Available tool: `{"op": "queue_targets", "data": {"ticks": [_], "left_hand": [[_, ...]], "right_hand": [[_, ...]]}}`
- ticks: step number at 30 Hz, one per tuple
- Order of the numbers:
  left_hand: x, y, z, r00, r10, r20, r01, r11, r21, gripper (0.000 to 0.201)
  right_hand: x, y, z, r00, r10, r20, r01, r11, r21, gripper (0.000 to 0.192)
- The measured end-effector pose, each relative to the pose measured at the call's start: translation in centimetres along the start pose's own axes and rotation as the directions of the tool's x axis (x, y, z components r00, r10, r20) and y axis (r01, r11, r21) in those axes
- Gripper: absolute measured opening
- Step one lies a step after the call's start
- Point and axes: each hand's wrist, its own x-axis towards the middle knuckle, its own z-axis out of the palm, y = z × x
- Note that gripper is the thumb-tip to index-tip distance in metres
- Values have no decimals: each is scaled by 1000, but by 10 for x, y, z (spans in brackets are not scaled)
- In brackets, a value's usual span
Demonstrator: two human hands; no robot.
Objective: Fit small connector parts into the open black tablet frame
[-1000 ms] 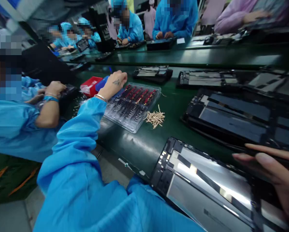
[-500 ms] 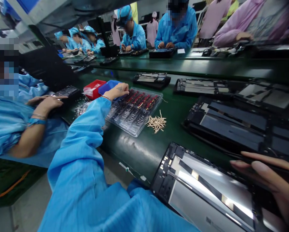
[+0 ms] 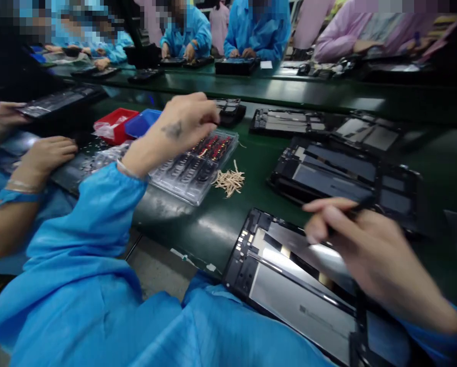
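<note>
- Left hand (image 3: 182, 125) has lifted off the clear parts tray (image 3: 196, 168) since the earlier frame; fingertips pinched shut, contents too small to tell.
- Tray lies directly beneath that hand.
- Right hand (image 3: 366, 250), now further in view, grips a thin dark tool (image 3: 360, 206) over the open tablet (image 3: 289, 285).
- Bare belt (image 3: 262, 168) beyond the tray's right edge, past the paper scraps (image 3: 229, 181).

Bright overhead light falls evenly, leaving white glare on the glossy green bench (image 3: 198, 229) and on the open tablet (image 3: 289, 285) nearest the camera. Both hands are motion-blurred. The wide lens bends the edges, and distant workers look soft.
</note>
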Motion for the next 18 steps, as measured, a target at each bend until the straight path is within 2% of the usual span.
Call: {"op": "queue_targets", "data": {"ticks": [1, 2, 3, 4, 5, 6, 7, 8, 9, 15, 16, 17, 18], "left_hand": [[0, 34, -1, 991, 117, -73, -115, 993, 32, 21], [-1, 64, 0, 947, 284, -146, -275, 958, 82, 27], [-4, 91, 2, 846, 486, -219, -459, 873, 164, 29], [-7, 112, 6, 708, 651, -273, -611, 759, 225, 27], [-10, 127, 11, 573, 760, -307, -712, 647, 273, 25], [-12, 137, 16, 463, 822, -333, -775, 557, 298, 20], [-13, 143, 21, 395, 848, -353, -812, 502, 298, 18], [-13, 146, 26, 366, 856, -365, -831, 477, 285, 18], [-12, 147, 30, 356, 855, -377, -841, 469, 269, 19], [-8, 148, 41, 342, 858, -383, -883, 433, 182, 16], [-9, 148, 42, 353, 850, -390, -890, 434, 140, 15], [-9, 148, 42, 387, 830, -402, -884, 458, 94, 14], [-8, 148, 42, 454, 794, -405, -856, 514, 49, 12]], "right_hand": [[4, -2, 11, 989, 112, 96, -123, 985, 117, 27], [8, -2, 20, 974, 151, 168, -186, 959, 214, 30], [11, -1, 27, 964, 158, 213, -218, 930, 296, 32], [12, 1, 30, 959, 164, 230, -240, 904, 354, 35], [13, 4, 31, 963, 157, 218, -235, 886, 399, 36], [13, 5, 31, 970, 153, 189, -222, 876, 428, 35], [11, 7, 29, 977, 152, 152, -205, 872, 444, 33], [10, 8, 27, 983, 148, 113, -183, 875, 449, 29], [8, 8, 24, 986, 144, 81, -165, 883, 440, 25], [10, 12, 16, 998, 60, -16, -52, 947, 317, 23], [12, 13, 15, 999, 36, -30, -26, 960, 279, 24], [13, 13, 14, 999, 10, -43, 0, 973, 229, 25], [14, 13, 13, 999, -23, -50, 31, 985, 168, 24]]}}
